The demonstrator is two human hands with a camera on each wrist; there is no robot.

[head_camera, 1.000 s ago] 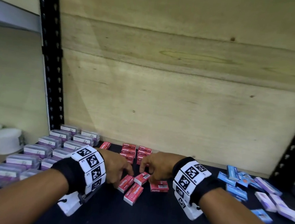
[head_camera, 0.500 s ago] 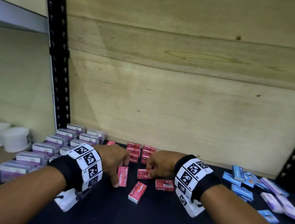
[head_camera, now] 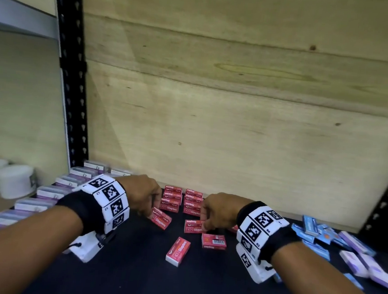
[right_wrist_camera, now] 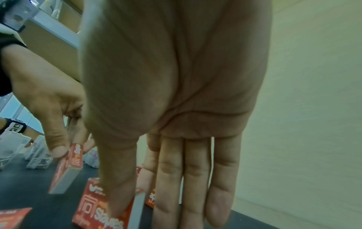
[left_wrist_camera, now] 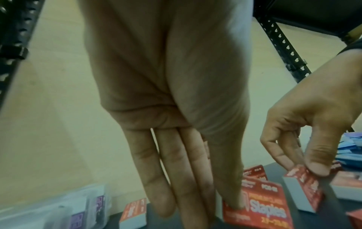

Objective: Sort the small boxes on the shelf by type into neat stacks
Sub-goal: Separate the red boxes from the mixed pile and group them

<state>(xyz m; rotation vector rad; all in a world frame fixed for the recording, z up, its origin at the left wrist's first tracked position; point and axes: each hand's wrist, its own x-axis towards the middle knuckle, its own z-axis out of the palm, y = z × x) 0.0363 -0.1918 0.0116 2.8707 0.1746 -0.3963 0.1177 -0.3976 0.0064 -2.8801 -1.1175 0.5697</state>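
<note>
Two short stacks of red staples boxes (head_camera: 182, 200) stand against the back board. My left hand (head_camera: 151, 212) pinches a red staples box (head_camera: 161, 218) between thumb and fingers, tilted, just in front of the left stack; the left wrist view shows the thumb on that box (left_wrist_camera: 260, 209). My right hand (head_camera: 204, 226) pinches another red box (head_camera: 191, 226) in front of the right stack, and its thumb lies on this box (right_wrist_camera: 92, 212) in the right wrist view. Two loose red boxes (head_camera: 178, 251) (head_camera: 213, 241) lie nearer me.
Rows of purple-and-white boxes (head_camera: 45, 195) fill the shelf's left side. Blue boxes (head_camera: 313, 235) and purple boxes (head_camera: 360, 259) lie scattered on the right. Black uprights (head_camera: 72, 91) frame the bay. White tubs (head_camera: 14, 180) stand on the neighbouring shelf.
Both hands have each taken a red box from the loose cluster and carried it back toward the red stacks. Two red boxes stayed lying on the shelf.
</note>
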